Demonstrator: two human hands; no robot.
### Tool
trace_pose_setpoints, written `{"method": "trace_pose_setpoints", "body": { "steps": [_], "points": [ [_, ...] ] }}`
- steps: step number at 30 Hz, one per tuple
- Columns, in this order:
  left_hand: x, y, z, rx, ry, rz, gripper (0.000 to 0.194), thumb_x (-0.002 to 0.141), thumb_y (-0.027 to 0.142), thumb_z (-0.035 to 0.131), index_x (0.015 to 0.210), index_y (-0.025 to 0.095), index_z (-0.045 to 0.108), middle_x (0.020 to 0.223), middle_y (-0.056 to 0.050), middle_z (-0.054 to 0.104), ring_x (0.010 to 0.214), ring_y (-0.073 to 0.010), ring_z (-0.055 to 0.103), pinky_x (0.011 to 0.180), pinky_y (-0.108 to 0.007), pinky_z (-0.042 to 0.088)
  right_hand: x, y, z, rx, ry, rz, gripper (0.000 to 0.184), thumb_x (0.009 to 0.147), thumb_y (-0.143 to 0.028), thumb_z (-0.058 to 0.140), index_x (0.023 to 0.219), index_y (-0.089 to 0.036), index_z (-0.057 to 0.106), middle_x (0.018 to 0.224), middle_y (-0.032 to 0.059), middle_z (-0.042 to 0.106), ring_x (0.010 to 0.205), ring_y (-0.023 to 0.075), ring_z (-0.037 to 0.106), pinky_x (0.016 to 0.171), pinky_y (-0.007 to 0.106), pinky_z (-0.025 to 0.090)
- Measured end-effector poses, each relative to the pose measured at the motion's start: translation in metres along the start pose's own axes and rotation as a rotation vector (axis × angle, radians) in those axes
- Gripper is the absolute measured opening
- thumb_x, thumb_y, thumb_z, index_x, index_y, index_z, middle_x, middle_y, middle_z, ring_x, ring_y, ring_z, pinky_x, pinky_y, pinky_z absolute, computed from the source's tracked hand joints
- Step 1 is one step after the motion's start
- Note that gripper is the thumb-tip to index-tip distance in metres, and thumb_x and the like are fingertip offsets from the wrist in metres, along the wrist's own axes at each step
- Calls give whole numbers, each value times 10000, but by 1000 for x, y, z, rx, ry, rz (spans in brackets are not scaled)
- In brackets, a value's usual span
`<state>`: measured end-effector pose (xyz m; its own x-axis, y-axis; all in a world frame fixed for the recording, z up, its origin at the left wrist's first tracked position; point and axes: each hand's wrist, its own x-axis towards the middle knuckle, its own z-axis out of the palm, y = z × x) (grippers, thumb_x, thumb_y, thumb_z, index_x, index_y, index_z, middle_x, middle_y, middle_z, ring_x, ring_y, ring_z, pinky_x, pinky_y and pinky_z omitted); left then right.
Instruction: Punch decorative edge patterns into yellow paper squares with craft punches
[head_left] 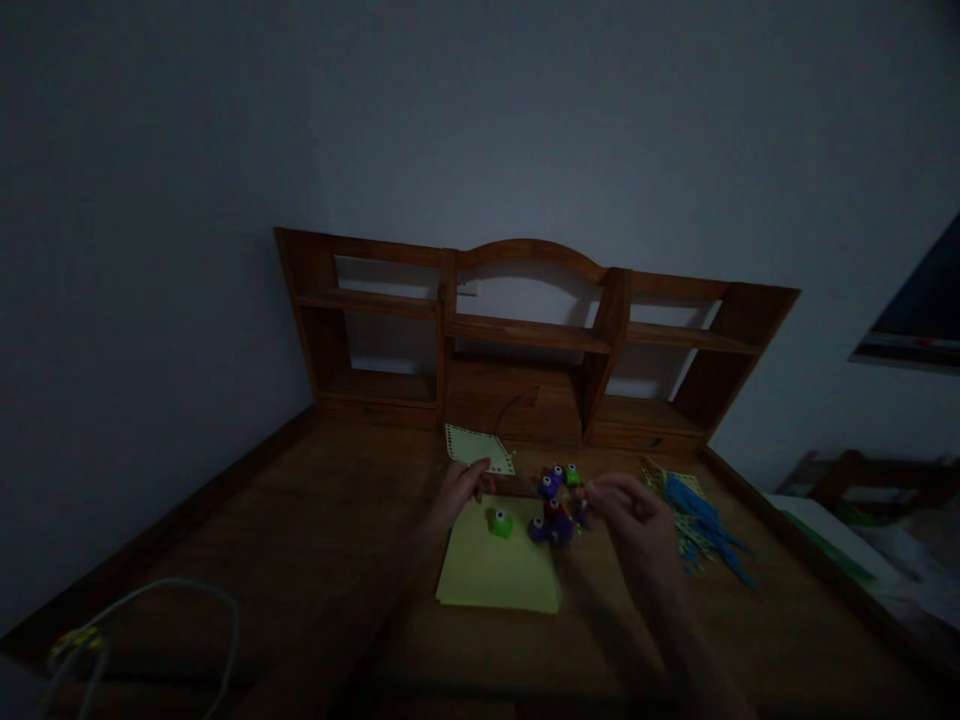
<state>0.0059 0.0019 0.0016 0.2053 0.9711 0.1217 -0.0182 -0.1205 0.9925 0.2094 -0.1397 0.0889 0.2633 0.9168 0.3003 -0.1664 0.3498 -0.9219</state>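
Note:
My left hand is over the far left edge of a yellow paper pad, its fingers apart. A small green toy with a white eye rests on the pad, just right of that hand. To the right, my right hand pinches a small purple toy, partly hidden by the fingers. Beside it sits a cluster of purple toys with white eyes, one with a red part. More purple toys and another green toy are just beyond. The light is dim, so details are blurred.
A sheet with a dotted border lies behind the pad. Blue strips and pale scraps are piled on the right. A wooden shelf unit stands along the back of the desk. A pale cable loops at front left.

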Motion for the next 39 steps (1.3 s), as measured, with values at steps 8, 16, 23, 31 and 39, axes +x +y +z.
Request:
{"method": "trace_pose_setpoints", "body": {
  "steps": [8,16,23,31,39],
  "points": [
    [3,-4,13,41,93,77,493,809,599,535,545,186,596,500,-7,541,467,-141,463,525,-269,337,78,49,-30,-322,-189,-133,198,717,-341,723,803,-194,621,773,45,705,616,149,594,616,272,485],
    [-3,-8,20,62,198,48,534,859,636,445,600,205,626,460,8,503,514,-164,494,613,-280,378,74,89,-35,-36,-98,155,270,695,-392,774,781,-183,625,672,32,690,455,116,527,469,242,416],
    [-8,2,19,104,173,-5,533,838,636,479,572,194,610,412,18,468,472,-154,485,582,-269,380,60,85,-30,-557,-317,-116,191,854,-374,620,790,-200,664,735,44,686,698,193,629,678,308,478],
    [2,-13,10,-23,174,5,536,828,624,507,565,170,616,572,-28,613,510,-138,528,592,-261,398,52,79,-27,-690,-542,-406,124,859,-218,546,801,-203,654,964,75,645,956,213,599,848,343,455],
    [7,-18,2,-118,208,13,613,851,625,467,443,174,545,649,-76,658,603,-154,584,618,-264,404,60,81,-33,-517,-539,-207,207,860,-360,625,781,-197,726,1081,91,659,1000,223,615,903,374,445]
  ]
}}
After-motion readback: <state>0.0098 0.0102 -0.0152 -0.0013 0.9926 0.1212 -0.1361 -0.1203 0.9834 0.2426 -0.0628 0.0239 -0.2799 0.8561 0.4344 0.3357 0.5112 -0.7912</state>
